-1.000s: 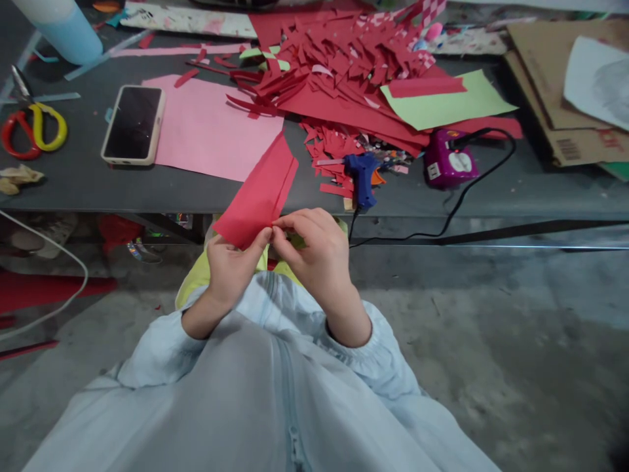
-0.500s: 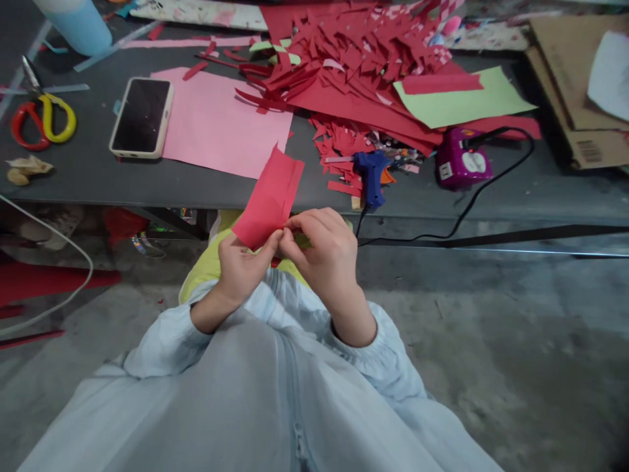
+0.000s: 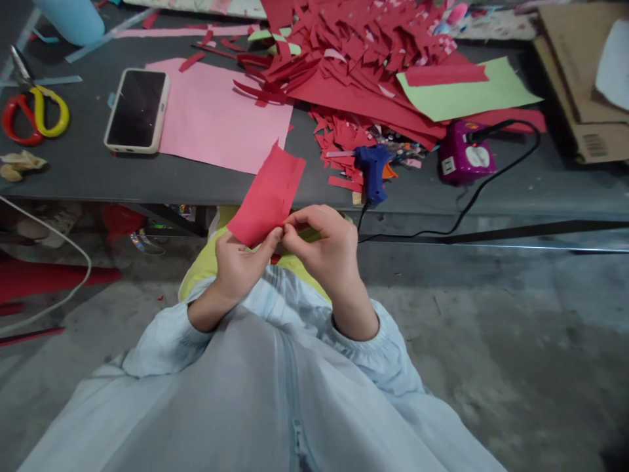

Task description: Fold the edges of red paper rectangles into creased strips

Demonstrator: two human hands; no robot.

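Observation:
A piece of red paper (image 3: 268, 193) with a fold line along its right side is held just off the table's front edge, over my lap. My left hand (image 3: 243, 262) grips its lower end, thumb on top and the fingers underneath, mostly hidden. At the paper's lower right corner, my right hand (image 3: 327, 246) pinches the edge between thumb and index finger, close to the left thumb. Beyond the paper lies a pink sheet (image 3: 221, 124). To the right, a blue glue gun (image 3: 373, 174) rests by small red paper scraps (image 3: 339, 141).
A phone (image 3: 137, 111) and scissors (image 3: 37, 115) lie at the left. Red cut strips (image 3: 344, 46) are heaped at the back, beside a green sheet (image 3: 472, 95). A purple power box (image 3: 466, 154) with a black cord (image 3: 506, 174) stands right, near cardboard (image 3: 584, 65).
The view has shifted slightly, so the table things sit a little higher and farther outward. Both hands keep their hold on the red paper, with barely any finger movement.

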